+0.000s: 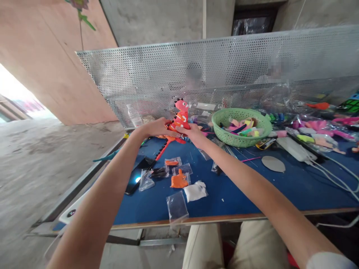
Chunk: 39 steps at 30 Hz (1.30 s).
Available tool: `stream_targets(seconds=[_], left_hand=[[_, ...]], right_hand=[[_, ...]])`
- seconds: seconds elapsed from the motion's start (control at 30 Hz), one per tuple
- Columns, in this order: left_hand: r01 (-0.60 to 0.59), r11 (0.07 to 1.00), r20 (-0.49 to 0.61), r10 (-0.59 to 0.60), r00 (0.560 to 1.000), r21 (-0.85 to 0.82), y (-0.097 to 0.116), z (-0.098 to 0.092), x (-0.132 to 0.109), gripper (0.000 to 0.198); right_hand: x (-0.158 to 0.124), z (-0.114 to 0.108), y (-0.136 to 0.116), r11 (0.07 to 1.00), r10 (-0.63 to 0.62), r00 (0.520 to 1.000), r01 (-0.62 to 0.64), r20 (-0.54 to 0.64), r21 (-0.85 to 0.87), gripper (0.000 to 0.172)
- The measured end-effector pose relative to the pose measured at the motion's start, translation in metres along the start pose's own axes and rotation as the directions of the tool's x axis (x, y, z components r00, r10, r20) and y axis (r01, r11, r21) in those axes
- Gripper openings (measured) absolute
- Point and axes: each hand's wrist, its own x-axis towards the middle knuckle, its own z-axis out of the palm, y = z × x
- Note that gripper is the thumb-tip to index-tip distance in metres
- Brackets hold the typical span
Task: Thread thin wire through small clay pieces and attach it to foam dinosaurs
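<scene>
Above the far side of the blue table point(235, 190) I hold up a red-orange toy dinosaur point(181, 116) with black back spikes, white patches and a long tail hanging down to the left. My left hand point(159, 127) is closed around its left side. From the right, my right hand point(192, 133) grips its lower body with the thumb in front. Below lie an orange clay lump point(179, 180) on a clear bag, a white clay packet point(195, 191), an orange packet point(171, 162) and a black packet point(159, 172).
A green basket point(241, 128) of coloured pieces stands at the back right. A phone point(140, 175) lies left, a flat grey oval point(273, 164) and a white power bank point(296, 149) with cables right. A perforated metal screen point(157, 74) closes the back; an empty clear bag point(177, 207) is near the front edge.
</scene>
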Motion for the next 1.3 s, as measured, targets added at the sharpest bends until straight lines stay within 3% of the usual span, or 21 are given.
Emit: stream_targets(seconds=[0.23,0.33,0.4,0.5,0.57,0.73,0.87,0.97,1.07,1.2,1.23,1.3], left_hand=[[0.070,0.996,0.006,-0.071,0.997,0.057,-0.006,0.001,0.015,0.032],[0.116,0.992,0.024,-0.118,0.993,0.056,-0.024,-0.009,0.023,0.026],[0.133,0.988,0.096,-0.140,0.985,0.075,-0.042,-0.025,0.031,0.026],[0.210,0.954,0.135,-0.241,0.961,0.212,-0.069,-0.053,0.041,0.034],[0.258,0.928,0.154,-0.306,0.940,0.270,-0.085,-0.069,0.049,0.046],[0.319,0.894,0.049,-0.351,0.935,0.315,-0.108,-0.086,0.071,0.069],[0.371,0.856,-0.084,-0.366,0.927,0.360,-0.110,-0.073,0.092,0.065],[0.564,0.786,-0.202,-0.527,0.825,0.252,-0.110,-0.054,0.104,0.065],[0.661,0.739,-0.185,-0.637,0.748,0.131,-0.116,-0.034,0.110,0.067],[0.711,0.700,-0.096,-0.704,0.704,0.075,-0.137,-0.009,0.109,0.077],[0.704,0.703,-0.095,-0.697,0.711,0.101,-0.143,-0.004,0.108,0.078],[0.618,0.770,-0.141,-0.602,0.786,0.157,-0.154,0.004,0.105,0.073]], right_hand=[[0.005,-0.007,-0.008,0.993,-0.029,0.998,0.035,0.050,-0.117,0.042],[-0.028,-0.021,-0.018,0.931,-0.139,0.990,0.139,0.022,-0.339,0.047],[-0.065,-0.039,-0.025,0.846,-0.199,0.977,0.213,0.083,-0.489,0.049],[-0.123,-0.071,-0.033,0.741,-0.066,0.957,0.237,0.283,-0.628,0.041],[-0.148,-0.087,-0.036,0.707,0.014,0.954,0.202,0.299,-0.677,0.035],[-0.159,-0.086,-0.033,0.640,0.079,0.944,0.199,0.321,-0.742,0.018],[-0.158,-0.076,-0.028,0.622,0.122,0.879,0.294,0.460,-0.726,0.019],[-0.160,-0.080,-0.024,0.600,0.148,0.864,0.309,0.482,-0.738,0.020],[-0.160,-0.088,-0.023,0.586,0.153,0.875,0.293,0.459,-0.756,0.021],[-0.159,-0.093,-0.024,0.574,0.154,0.879,0.292,0.451,-0.765,0.021],[-0.159,-0.093,-0.025,0.573,0.151,0.875,0.302,0.460,-0.762,0.021],[-0.159,-0.092,-0.026,0.571,0.145,0.865,0.323,0.480,-0.755,0.020]])
